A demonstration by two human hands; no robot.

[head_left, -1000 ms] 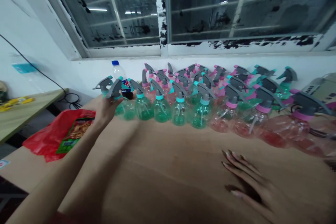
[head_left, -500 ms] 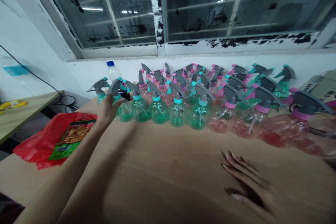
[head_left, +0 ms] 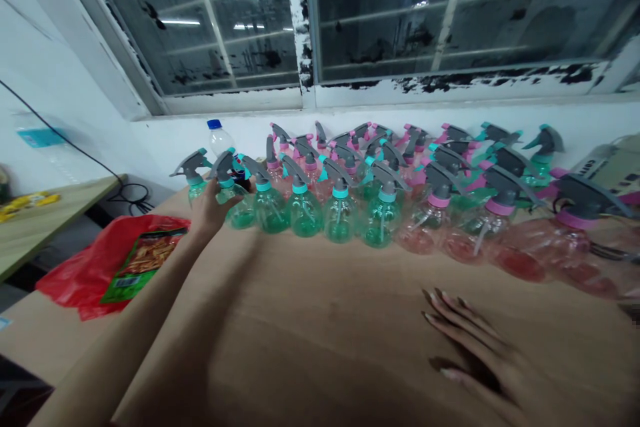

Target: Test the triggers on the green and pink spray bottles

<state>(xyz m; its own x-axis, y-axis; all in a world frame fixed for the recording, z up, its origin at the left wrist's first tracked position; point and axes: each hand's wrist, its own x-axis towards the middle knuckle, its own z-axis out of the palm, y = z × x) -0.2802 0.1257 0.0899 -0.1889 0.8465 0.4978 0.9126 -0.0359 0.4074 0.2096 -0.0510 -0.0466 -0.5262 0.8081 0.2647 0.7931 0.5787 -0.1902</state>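
My left hand [head_left: 211, 208] is wrapped round a clear green spray bottle [head_left: 242, 216] with a grey and turquoise trigger head, near the left end of the front row. The far fingers are partly hidden behind the bottle, which stands upright. Another green spray bottle [head_left: 194, 170] is just left of that hand. To the right, more green spray bottles [head_left: 306, 215] stand in line, followed by pink spray bottles [head_left: 421, 230]. My right hand [head_left: 480, 347] rests on the wooden table [head_left: 320, 320], fingers stretched out and holding nothing.
Behind the front row stand several more spray bottles [head_left: 345, 153] against the wall. A blue-capped drink bottle [head_left: 219, 137] is at back left. On the left lie a red plastic bag [head_left: 80, 273] and a snack packet [head_left: 145, 263]. A carton [head_left: 613, 160] sits at far right.
The whole view has shifted slightly, with things on the left appearing a little further right. My left hand stays at the same green spray bottle; my right hand has not moved.
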